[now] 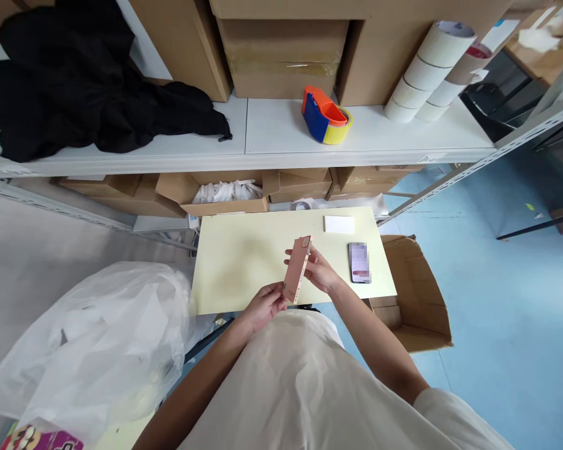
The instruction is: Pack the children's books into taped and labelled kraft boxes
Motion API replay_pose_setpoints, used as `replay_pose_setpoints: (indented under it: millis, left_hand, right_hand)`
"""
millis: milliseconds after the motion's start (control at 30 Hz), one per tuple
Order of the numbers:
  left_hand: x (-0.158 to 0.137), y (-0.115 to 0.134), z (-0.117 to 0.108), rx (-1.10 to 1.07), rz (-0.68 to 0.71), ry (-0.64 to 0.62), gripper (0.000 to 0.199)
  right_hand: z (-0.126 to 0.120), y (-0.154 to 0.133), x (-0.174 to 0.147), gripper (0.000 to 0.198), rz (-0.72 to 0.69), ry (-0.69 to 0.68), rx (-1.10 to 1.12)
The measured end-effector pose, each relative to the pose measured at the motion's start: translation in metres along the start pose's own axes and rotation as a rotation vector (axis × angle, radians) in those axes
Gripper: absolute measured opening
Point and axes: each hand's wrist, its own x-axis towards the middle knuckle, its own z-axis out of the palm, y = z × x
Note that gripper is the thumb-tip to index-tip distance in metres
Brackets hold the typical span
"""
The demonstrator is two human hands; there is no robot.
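Note:
A slim pink box (297, 269) with small print along its narrow side is held up at a tilt above the pale yellow table (234, 275). My left hand (268, 304) pinches its lower end. Around its upper right part, my right hand (319, 269) grips the box between thumb and fingers, some fingertips showing past its left side. Right of that hand lies a phone (359, 262) with its screen lit and partly pixelated. Farther back on the table is a small white rectangular block or stack (339, 225).
Behind the table stands a shelf (272, 144) with a tape dispenser (326, 115), tape rolls (429, 72), black cloth (84, 87) and cartons (281, 56). An open carton (417, 294) sits at right on the floor. A big plastic bag (107, 337) bulges at left.

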Motion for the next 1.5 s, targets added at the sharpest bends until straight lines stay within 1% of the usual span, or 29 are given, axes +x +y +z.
replay_pose_setpoints:
  millis: [67,100,167,233,300,333,400,467,533,633,767,867,933,1033,1100,1200,1267,1300,1400,1500]
  left_hand:
    - [0.000,0.003,0.001,0.026,-0.027,0.025,0.027]
    - [0.001,0.006,0.000,0.055,-0.024,0.047,0.028]
    - [0.000,0.011,-0.007,0.082,0.021,0.084,0.038]
    - [-0.003,0.019,-0.017,0.046,0.099,0.113,0.053]
    - [-0.007,0.026,-0.024,0.042,0.166,0.136,0.064]
    - [-0.008,0.028,-0.027,0.080,0.187,0.151,0.065]
    - [-0.011,0.031,-0.028,0.197,0.219,0.219,0.061]
    - [-0.010,0.030,-0.027,0.287,0.256,0.315,0.057]
    - [-0.008,0.027,-0.027,0.290,0.293,0.384,0.054]
    - [-0.006,0.022,-0.032,0.211,0.310,0.408,0.052]
    - [-0.008,0.018,-0.047,0.183,0.290,0.412,0.055]
    - [-0.009,0.014,-0.062,0.198,0.275,0.428,0.057]
    - [-0.009,0.011,-0.073,0.202,0.256,0.443,0.058]
    - [-0.007,0.007,-0.094,0.188,0.217,0.506,0.067]
    - [-0.003,0.007,-0.110,0.173,0.218,0.548,0.070]
    - [0.007,0.012,-0.141,0.205,0.237,0.518,0.056]
    - [0.018,0.020,-0.163,0.263,0.237,0.517,0.046]
    - [0.024,0.026,-0.175,0.299,0.233,0.537,0.042]
    - [0.046,0.048,-0.208,0.437,0.181,0.655,0.035]
    - [0.068,0.071,-0.238,0.533,0.116,0.751,0.034]
  right_hand:
    - [0.000,0.002,0.002,0.054,0.010,0.039,-0.007]
    - [-0.002,0.001,0.002,0.049,0.004,0.068,-0.021]
    - [-0.006,-0.001,0.003,0.040,-0.003,0.110,-0.069]
    - [-0.009,-0.005,0.003,0.037,0.006,0.136,-0.146]
    - [-0.010,-0.009,0.003,0.038,0.016,0.170,-0.222]
    - [-0.009,-0.011,0.003,0.039,0.019,0.187,-0.249]
    - [-0.005,-0.011,0.003,0.040,0.019,0.217,-0.280]
    - [0.001,-0.008,0.004,0.041,0.007,0.243,-0.285]
    - [0.006,-0.003,0.004,0.041,-0.013,0.256,-0.258]
    - [0.011,0.007,0.000,0.042,-0.006,0.200,-0.218]
    - [0.013,0.026,-0.008,0.054,0.082,0.134,-0.273]
    - [0.014,0.043,-0.009,0.060,0.151,0.122,-0.300]
    - [0.016,0.054,-0.004,0.060,0.173,0.149,-0.325]
    - [0.023,0.072,0.012,0.058,0.182,0.217,-0.382]
    - [0.029,0.083,0.029,0.057,0.190,0.240,-0.408]
    - [0.042,0.102,0.061,0.055,0.202,0.260,-0.428]
    - [0.052,0.115,0.087,0.053,0.189,0.264,-0.424]
    - [0.058,0.122,0.101,0.052,0.179,0.263,-0.419]
    - [0.073,0.141,0.145,0.050,0.174,0.296,-0.424]
    - [0.085,0.156,0.187,0.048,0.203,0.352,-0.472]
